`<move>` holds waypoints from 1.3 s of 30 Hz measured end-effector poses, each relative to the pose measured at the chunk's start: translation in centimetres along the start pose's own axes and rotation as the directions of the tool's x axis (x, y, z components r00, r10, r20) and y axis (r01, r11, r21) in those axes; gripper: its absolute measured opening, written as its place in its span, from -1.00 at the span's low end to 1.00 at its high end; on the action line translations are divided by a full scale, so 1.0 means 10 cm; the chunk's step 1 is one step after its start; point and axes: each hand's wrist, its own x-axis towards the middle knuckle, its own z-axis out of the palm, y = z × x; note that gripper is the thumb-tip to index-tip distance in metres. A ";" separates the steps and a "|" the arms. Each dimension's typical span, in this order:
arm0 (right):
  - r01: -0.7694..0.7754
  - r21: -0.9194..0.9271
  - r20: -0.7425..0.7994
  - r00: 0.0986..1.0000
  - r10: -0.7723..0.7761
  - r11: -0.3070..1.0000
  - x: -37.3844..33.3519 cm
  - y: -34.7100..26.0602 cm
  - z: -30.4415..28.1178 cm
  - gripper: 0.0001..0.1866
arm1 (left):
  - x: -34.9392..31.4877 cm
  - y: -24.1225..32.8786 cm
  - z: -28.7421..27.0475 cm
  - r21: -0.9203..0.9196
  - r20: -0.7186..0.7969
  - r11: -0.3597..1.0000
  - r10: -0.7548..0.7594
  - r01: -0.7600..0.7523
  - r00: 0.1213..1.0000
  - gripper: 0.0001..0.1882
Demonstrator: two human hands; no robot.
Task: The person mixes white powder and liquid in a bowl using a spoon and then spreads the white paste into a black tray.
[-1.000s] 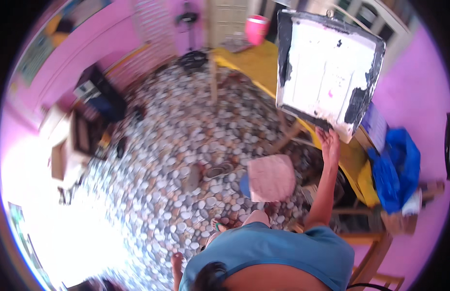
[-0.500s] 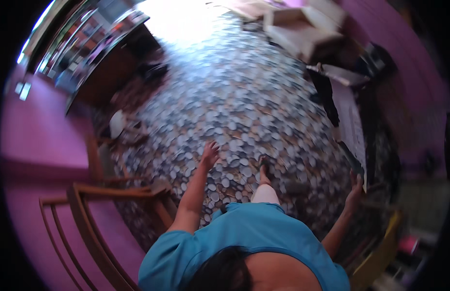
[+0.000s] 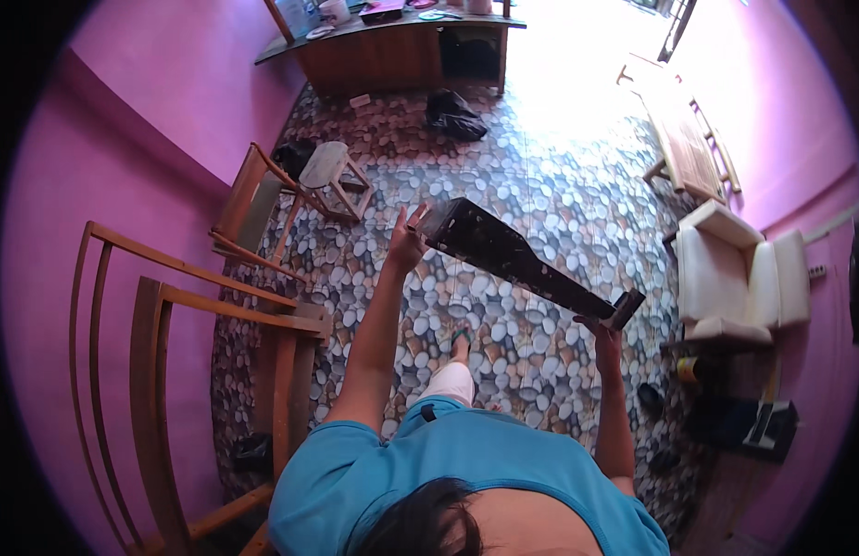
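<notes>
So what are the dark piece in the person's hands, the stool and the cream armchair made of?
Dark piece: perhaps painted metal or hard plastic; pale specks suggest a worn coating, but I can't tell which.
Stool: probably wood, matte and worn, judging by its straight legs and dull seat.
Armchair: smooth, padded cover, maybe leatherette, possibly fabric.

The floor (image 3: 540, 208) is pebble-patterned and bears a black bag (image 3: 455, 116), a wooden stool (image 3: 324, 165) and a cream armchair (image 3: 714, 271). A pink box (image 3: 383, 10) rests on the tabletop (image 3: 355, 36).
</notes>
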 end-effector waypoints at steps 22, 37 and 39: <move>-0.758 0.251 0.484 0.637 0.600 0.603 6.35 1.02 2.78 -0.60 | 3.82 1.79 -1.20 0.613 -0.405 0.781 0.182 0.119 0.896 -0.49; -0.182 -0.663 0.737 0.015 0.676 0.726 10.48 1.88 5.61 -0.56 | 5.34 4.57 -2.39 0.763 -0.630 0.626 0.776 0.161 -0.034 -0.41; 0.170 -0.664 0.658 0.595 0.462 0.728 11.30 2.37 5.56 -0.64 | 5.93 5.07 -2.70 0.646 -0.752 0.739 0.659 0.194 -0.007 -0.38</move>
